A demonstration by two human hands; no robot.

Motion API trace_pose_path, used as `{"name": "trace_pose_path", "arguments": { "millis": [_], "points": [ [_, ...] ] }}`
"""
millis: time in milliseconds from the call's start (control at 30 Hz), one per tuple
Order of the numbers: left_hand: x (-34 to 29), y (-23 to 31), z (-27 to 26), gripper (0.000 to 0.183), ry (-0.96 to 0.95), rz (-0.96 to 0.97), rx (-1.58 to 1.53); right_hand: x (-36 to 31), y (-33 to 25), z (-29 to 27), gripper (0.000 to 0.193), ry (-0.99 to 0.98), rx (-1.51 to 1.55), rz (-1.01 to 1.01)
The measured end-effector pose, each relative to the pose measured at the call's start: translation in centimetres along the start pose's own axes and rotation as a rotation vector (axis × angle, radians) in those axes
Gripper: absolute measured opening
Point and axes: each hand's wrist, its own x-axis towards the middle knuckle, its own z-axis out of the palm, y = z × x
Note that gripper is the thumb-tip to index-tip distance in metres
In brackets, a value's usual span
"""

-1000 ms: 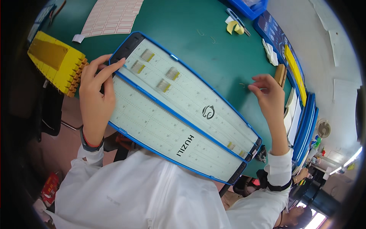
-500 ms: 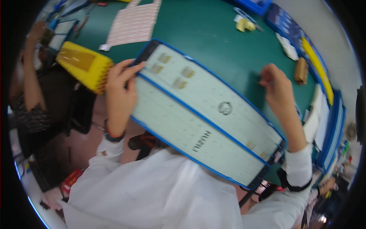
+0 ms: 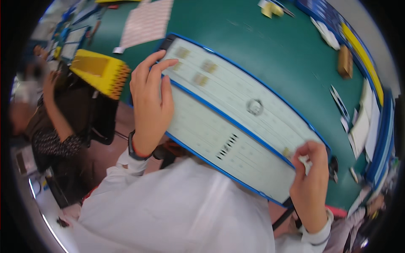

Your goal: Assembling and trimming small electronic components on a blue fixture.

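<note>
From beyond the long, blue-rimmed white case (image 3: 230, 95), the right hand (image 3: 311, 185) is now joining the loosely spread left hand (image 3: 152, 99) over it, curling at its right end, grasp unclear.

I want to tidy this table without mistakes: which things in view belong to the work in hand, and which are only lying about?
In use, it seems:
blue-framed case, with left hand and right hand over it
small yellowish bundles in it

Apparently just lying about:
brown block
crumpled white piece
yellow scrap
pinkish sheet
</note>
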Motion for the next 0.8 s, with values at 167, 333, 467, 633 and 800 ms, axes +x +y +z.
{"name": "trace_pose_path", "arguments": {
  "millis": [167, 333, 467, 633, 800],
  "points": [
    [-2.3, 9.7, 0.7, 0.04, -0.382, 0.233, -0.481, 0.6, 0.6, 0.4, 0.038, -0.005, -0.173, -0.031],
    [-4.4, 13.2, 2.2, 0.051, -0.46, 0.277, -0.582, 0.5, 0.8, 0.7, 0.042, -0.05, -0.252, -0.068],
    [-5.3, 13.9, 2.4, 0.057, -0.502, 0.312, -0.537, 0.6, 1.6, 0.9, 0.044, -0.049, -0.239, -0.125],
    [-5.1, 13.9, 2.7, 0.059, -0.556, 0.326, -0.525, 0.2, 2.0, 0.2, 0.047, 0.012, -0.278, -0.044],
    [-4.7, 13.4, 2.5, 0.057, -0.577, 0.3, -0.546, -2.3, 6.4, -5.4, 0.05, 0.117, -0.274, 0.225]
  ]
}}
